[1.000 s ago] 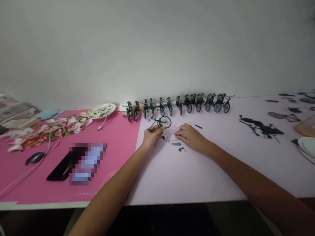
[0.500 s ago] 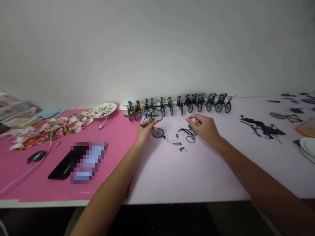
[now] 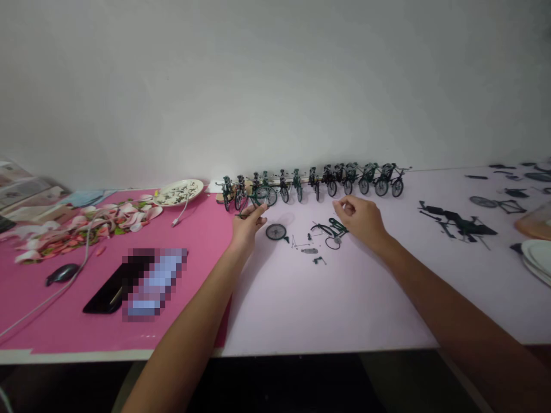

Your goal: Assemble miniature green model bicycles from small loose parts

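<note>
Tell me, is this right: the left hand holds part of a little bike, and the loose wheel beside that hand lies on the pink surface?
Not quite: the head view shows the loose wheel on the pale purple surface, not the pink surface. The left hand does hold part of a little bike.

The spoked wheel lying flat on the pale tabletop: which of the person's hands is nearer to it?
The left. The left hand is just to the left of the wheel; the right hand is farther off, to its right.
</note>
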### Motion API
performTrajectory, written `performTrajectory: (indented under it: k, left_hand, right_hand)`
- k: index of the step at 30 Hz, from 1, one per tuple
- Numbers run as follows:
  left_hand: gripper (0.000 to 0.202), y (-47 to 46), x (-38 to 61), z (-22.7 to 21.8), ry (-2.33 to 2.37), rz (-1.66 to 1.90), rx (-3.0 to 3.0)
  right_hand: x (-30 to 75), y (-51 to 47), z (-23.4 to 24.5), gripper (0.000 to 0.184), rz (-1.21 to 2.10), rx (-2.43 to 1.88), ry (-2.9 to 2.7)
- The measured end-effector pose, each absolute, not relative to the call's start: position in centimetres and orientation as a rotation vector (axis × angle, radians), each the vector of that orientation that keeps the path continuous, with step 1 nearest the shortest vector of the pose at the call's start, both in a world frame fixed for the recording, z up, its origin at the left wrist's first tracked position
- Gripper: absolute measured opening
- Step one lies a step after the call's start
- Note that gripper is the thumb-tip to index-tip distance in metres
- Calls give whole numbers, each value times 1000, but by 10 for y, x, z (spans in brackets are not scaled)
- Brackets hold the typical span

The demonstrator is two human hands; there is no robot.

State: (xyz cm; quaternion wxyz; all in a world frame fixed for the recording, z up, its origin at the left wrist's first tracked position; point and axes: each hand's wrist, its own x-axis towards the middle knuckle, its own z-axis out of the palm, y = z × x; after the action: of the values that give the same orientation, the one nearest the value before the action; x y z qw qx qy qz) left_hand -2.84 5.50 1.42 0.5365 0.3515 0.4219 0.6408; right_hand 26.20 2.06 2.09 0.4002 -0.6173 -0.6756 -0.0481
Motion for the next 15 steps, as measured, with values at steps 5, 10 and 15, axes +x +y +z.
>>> performTrajectory:
  k: [5,10,15]
  left_hand:
    - [41,58,-30,10,1032,1521,836]
    - [40,55,-25,6,1069,1473,847]
    - [38,54,-21,2,1131,1441,894]
  right_hand:
    - [289,30,27,39,-302,-1723,-1792]
    - [311,42,14,21,-346,-1698,-2075]
    - [308,44,-5,25,-174,-1563,-2224]
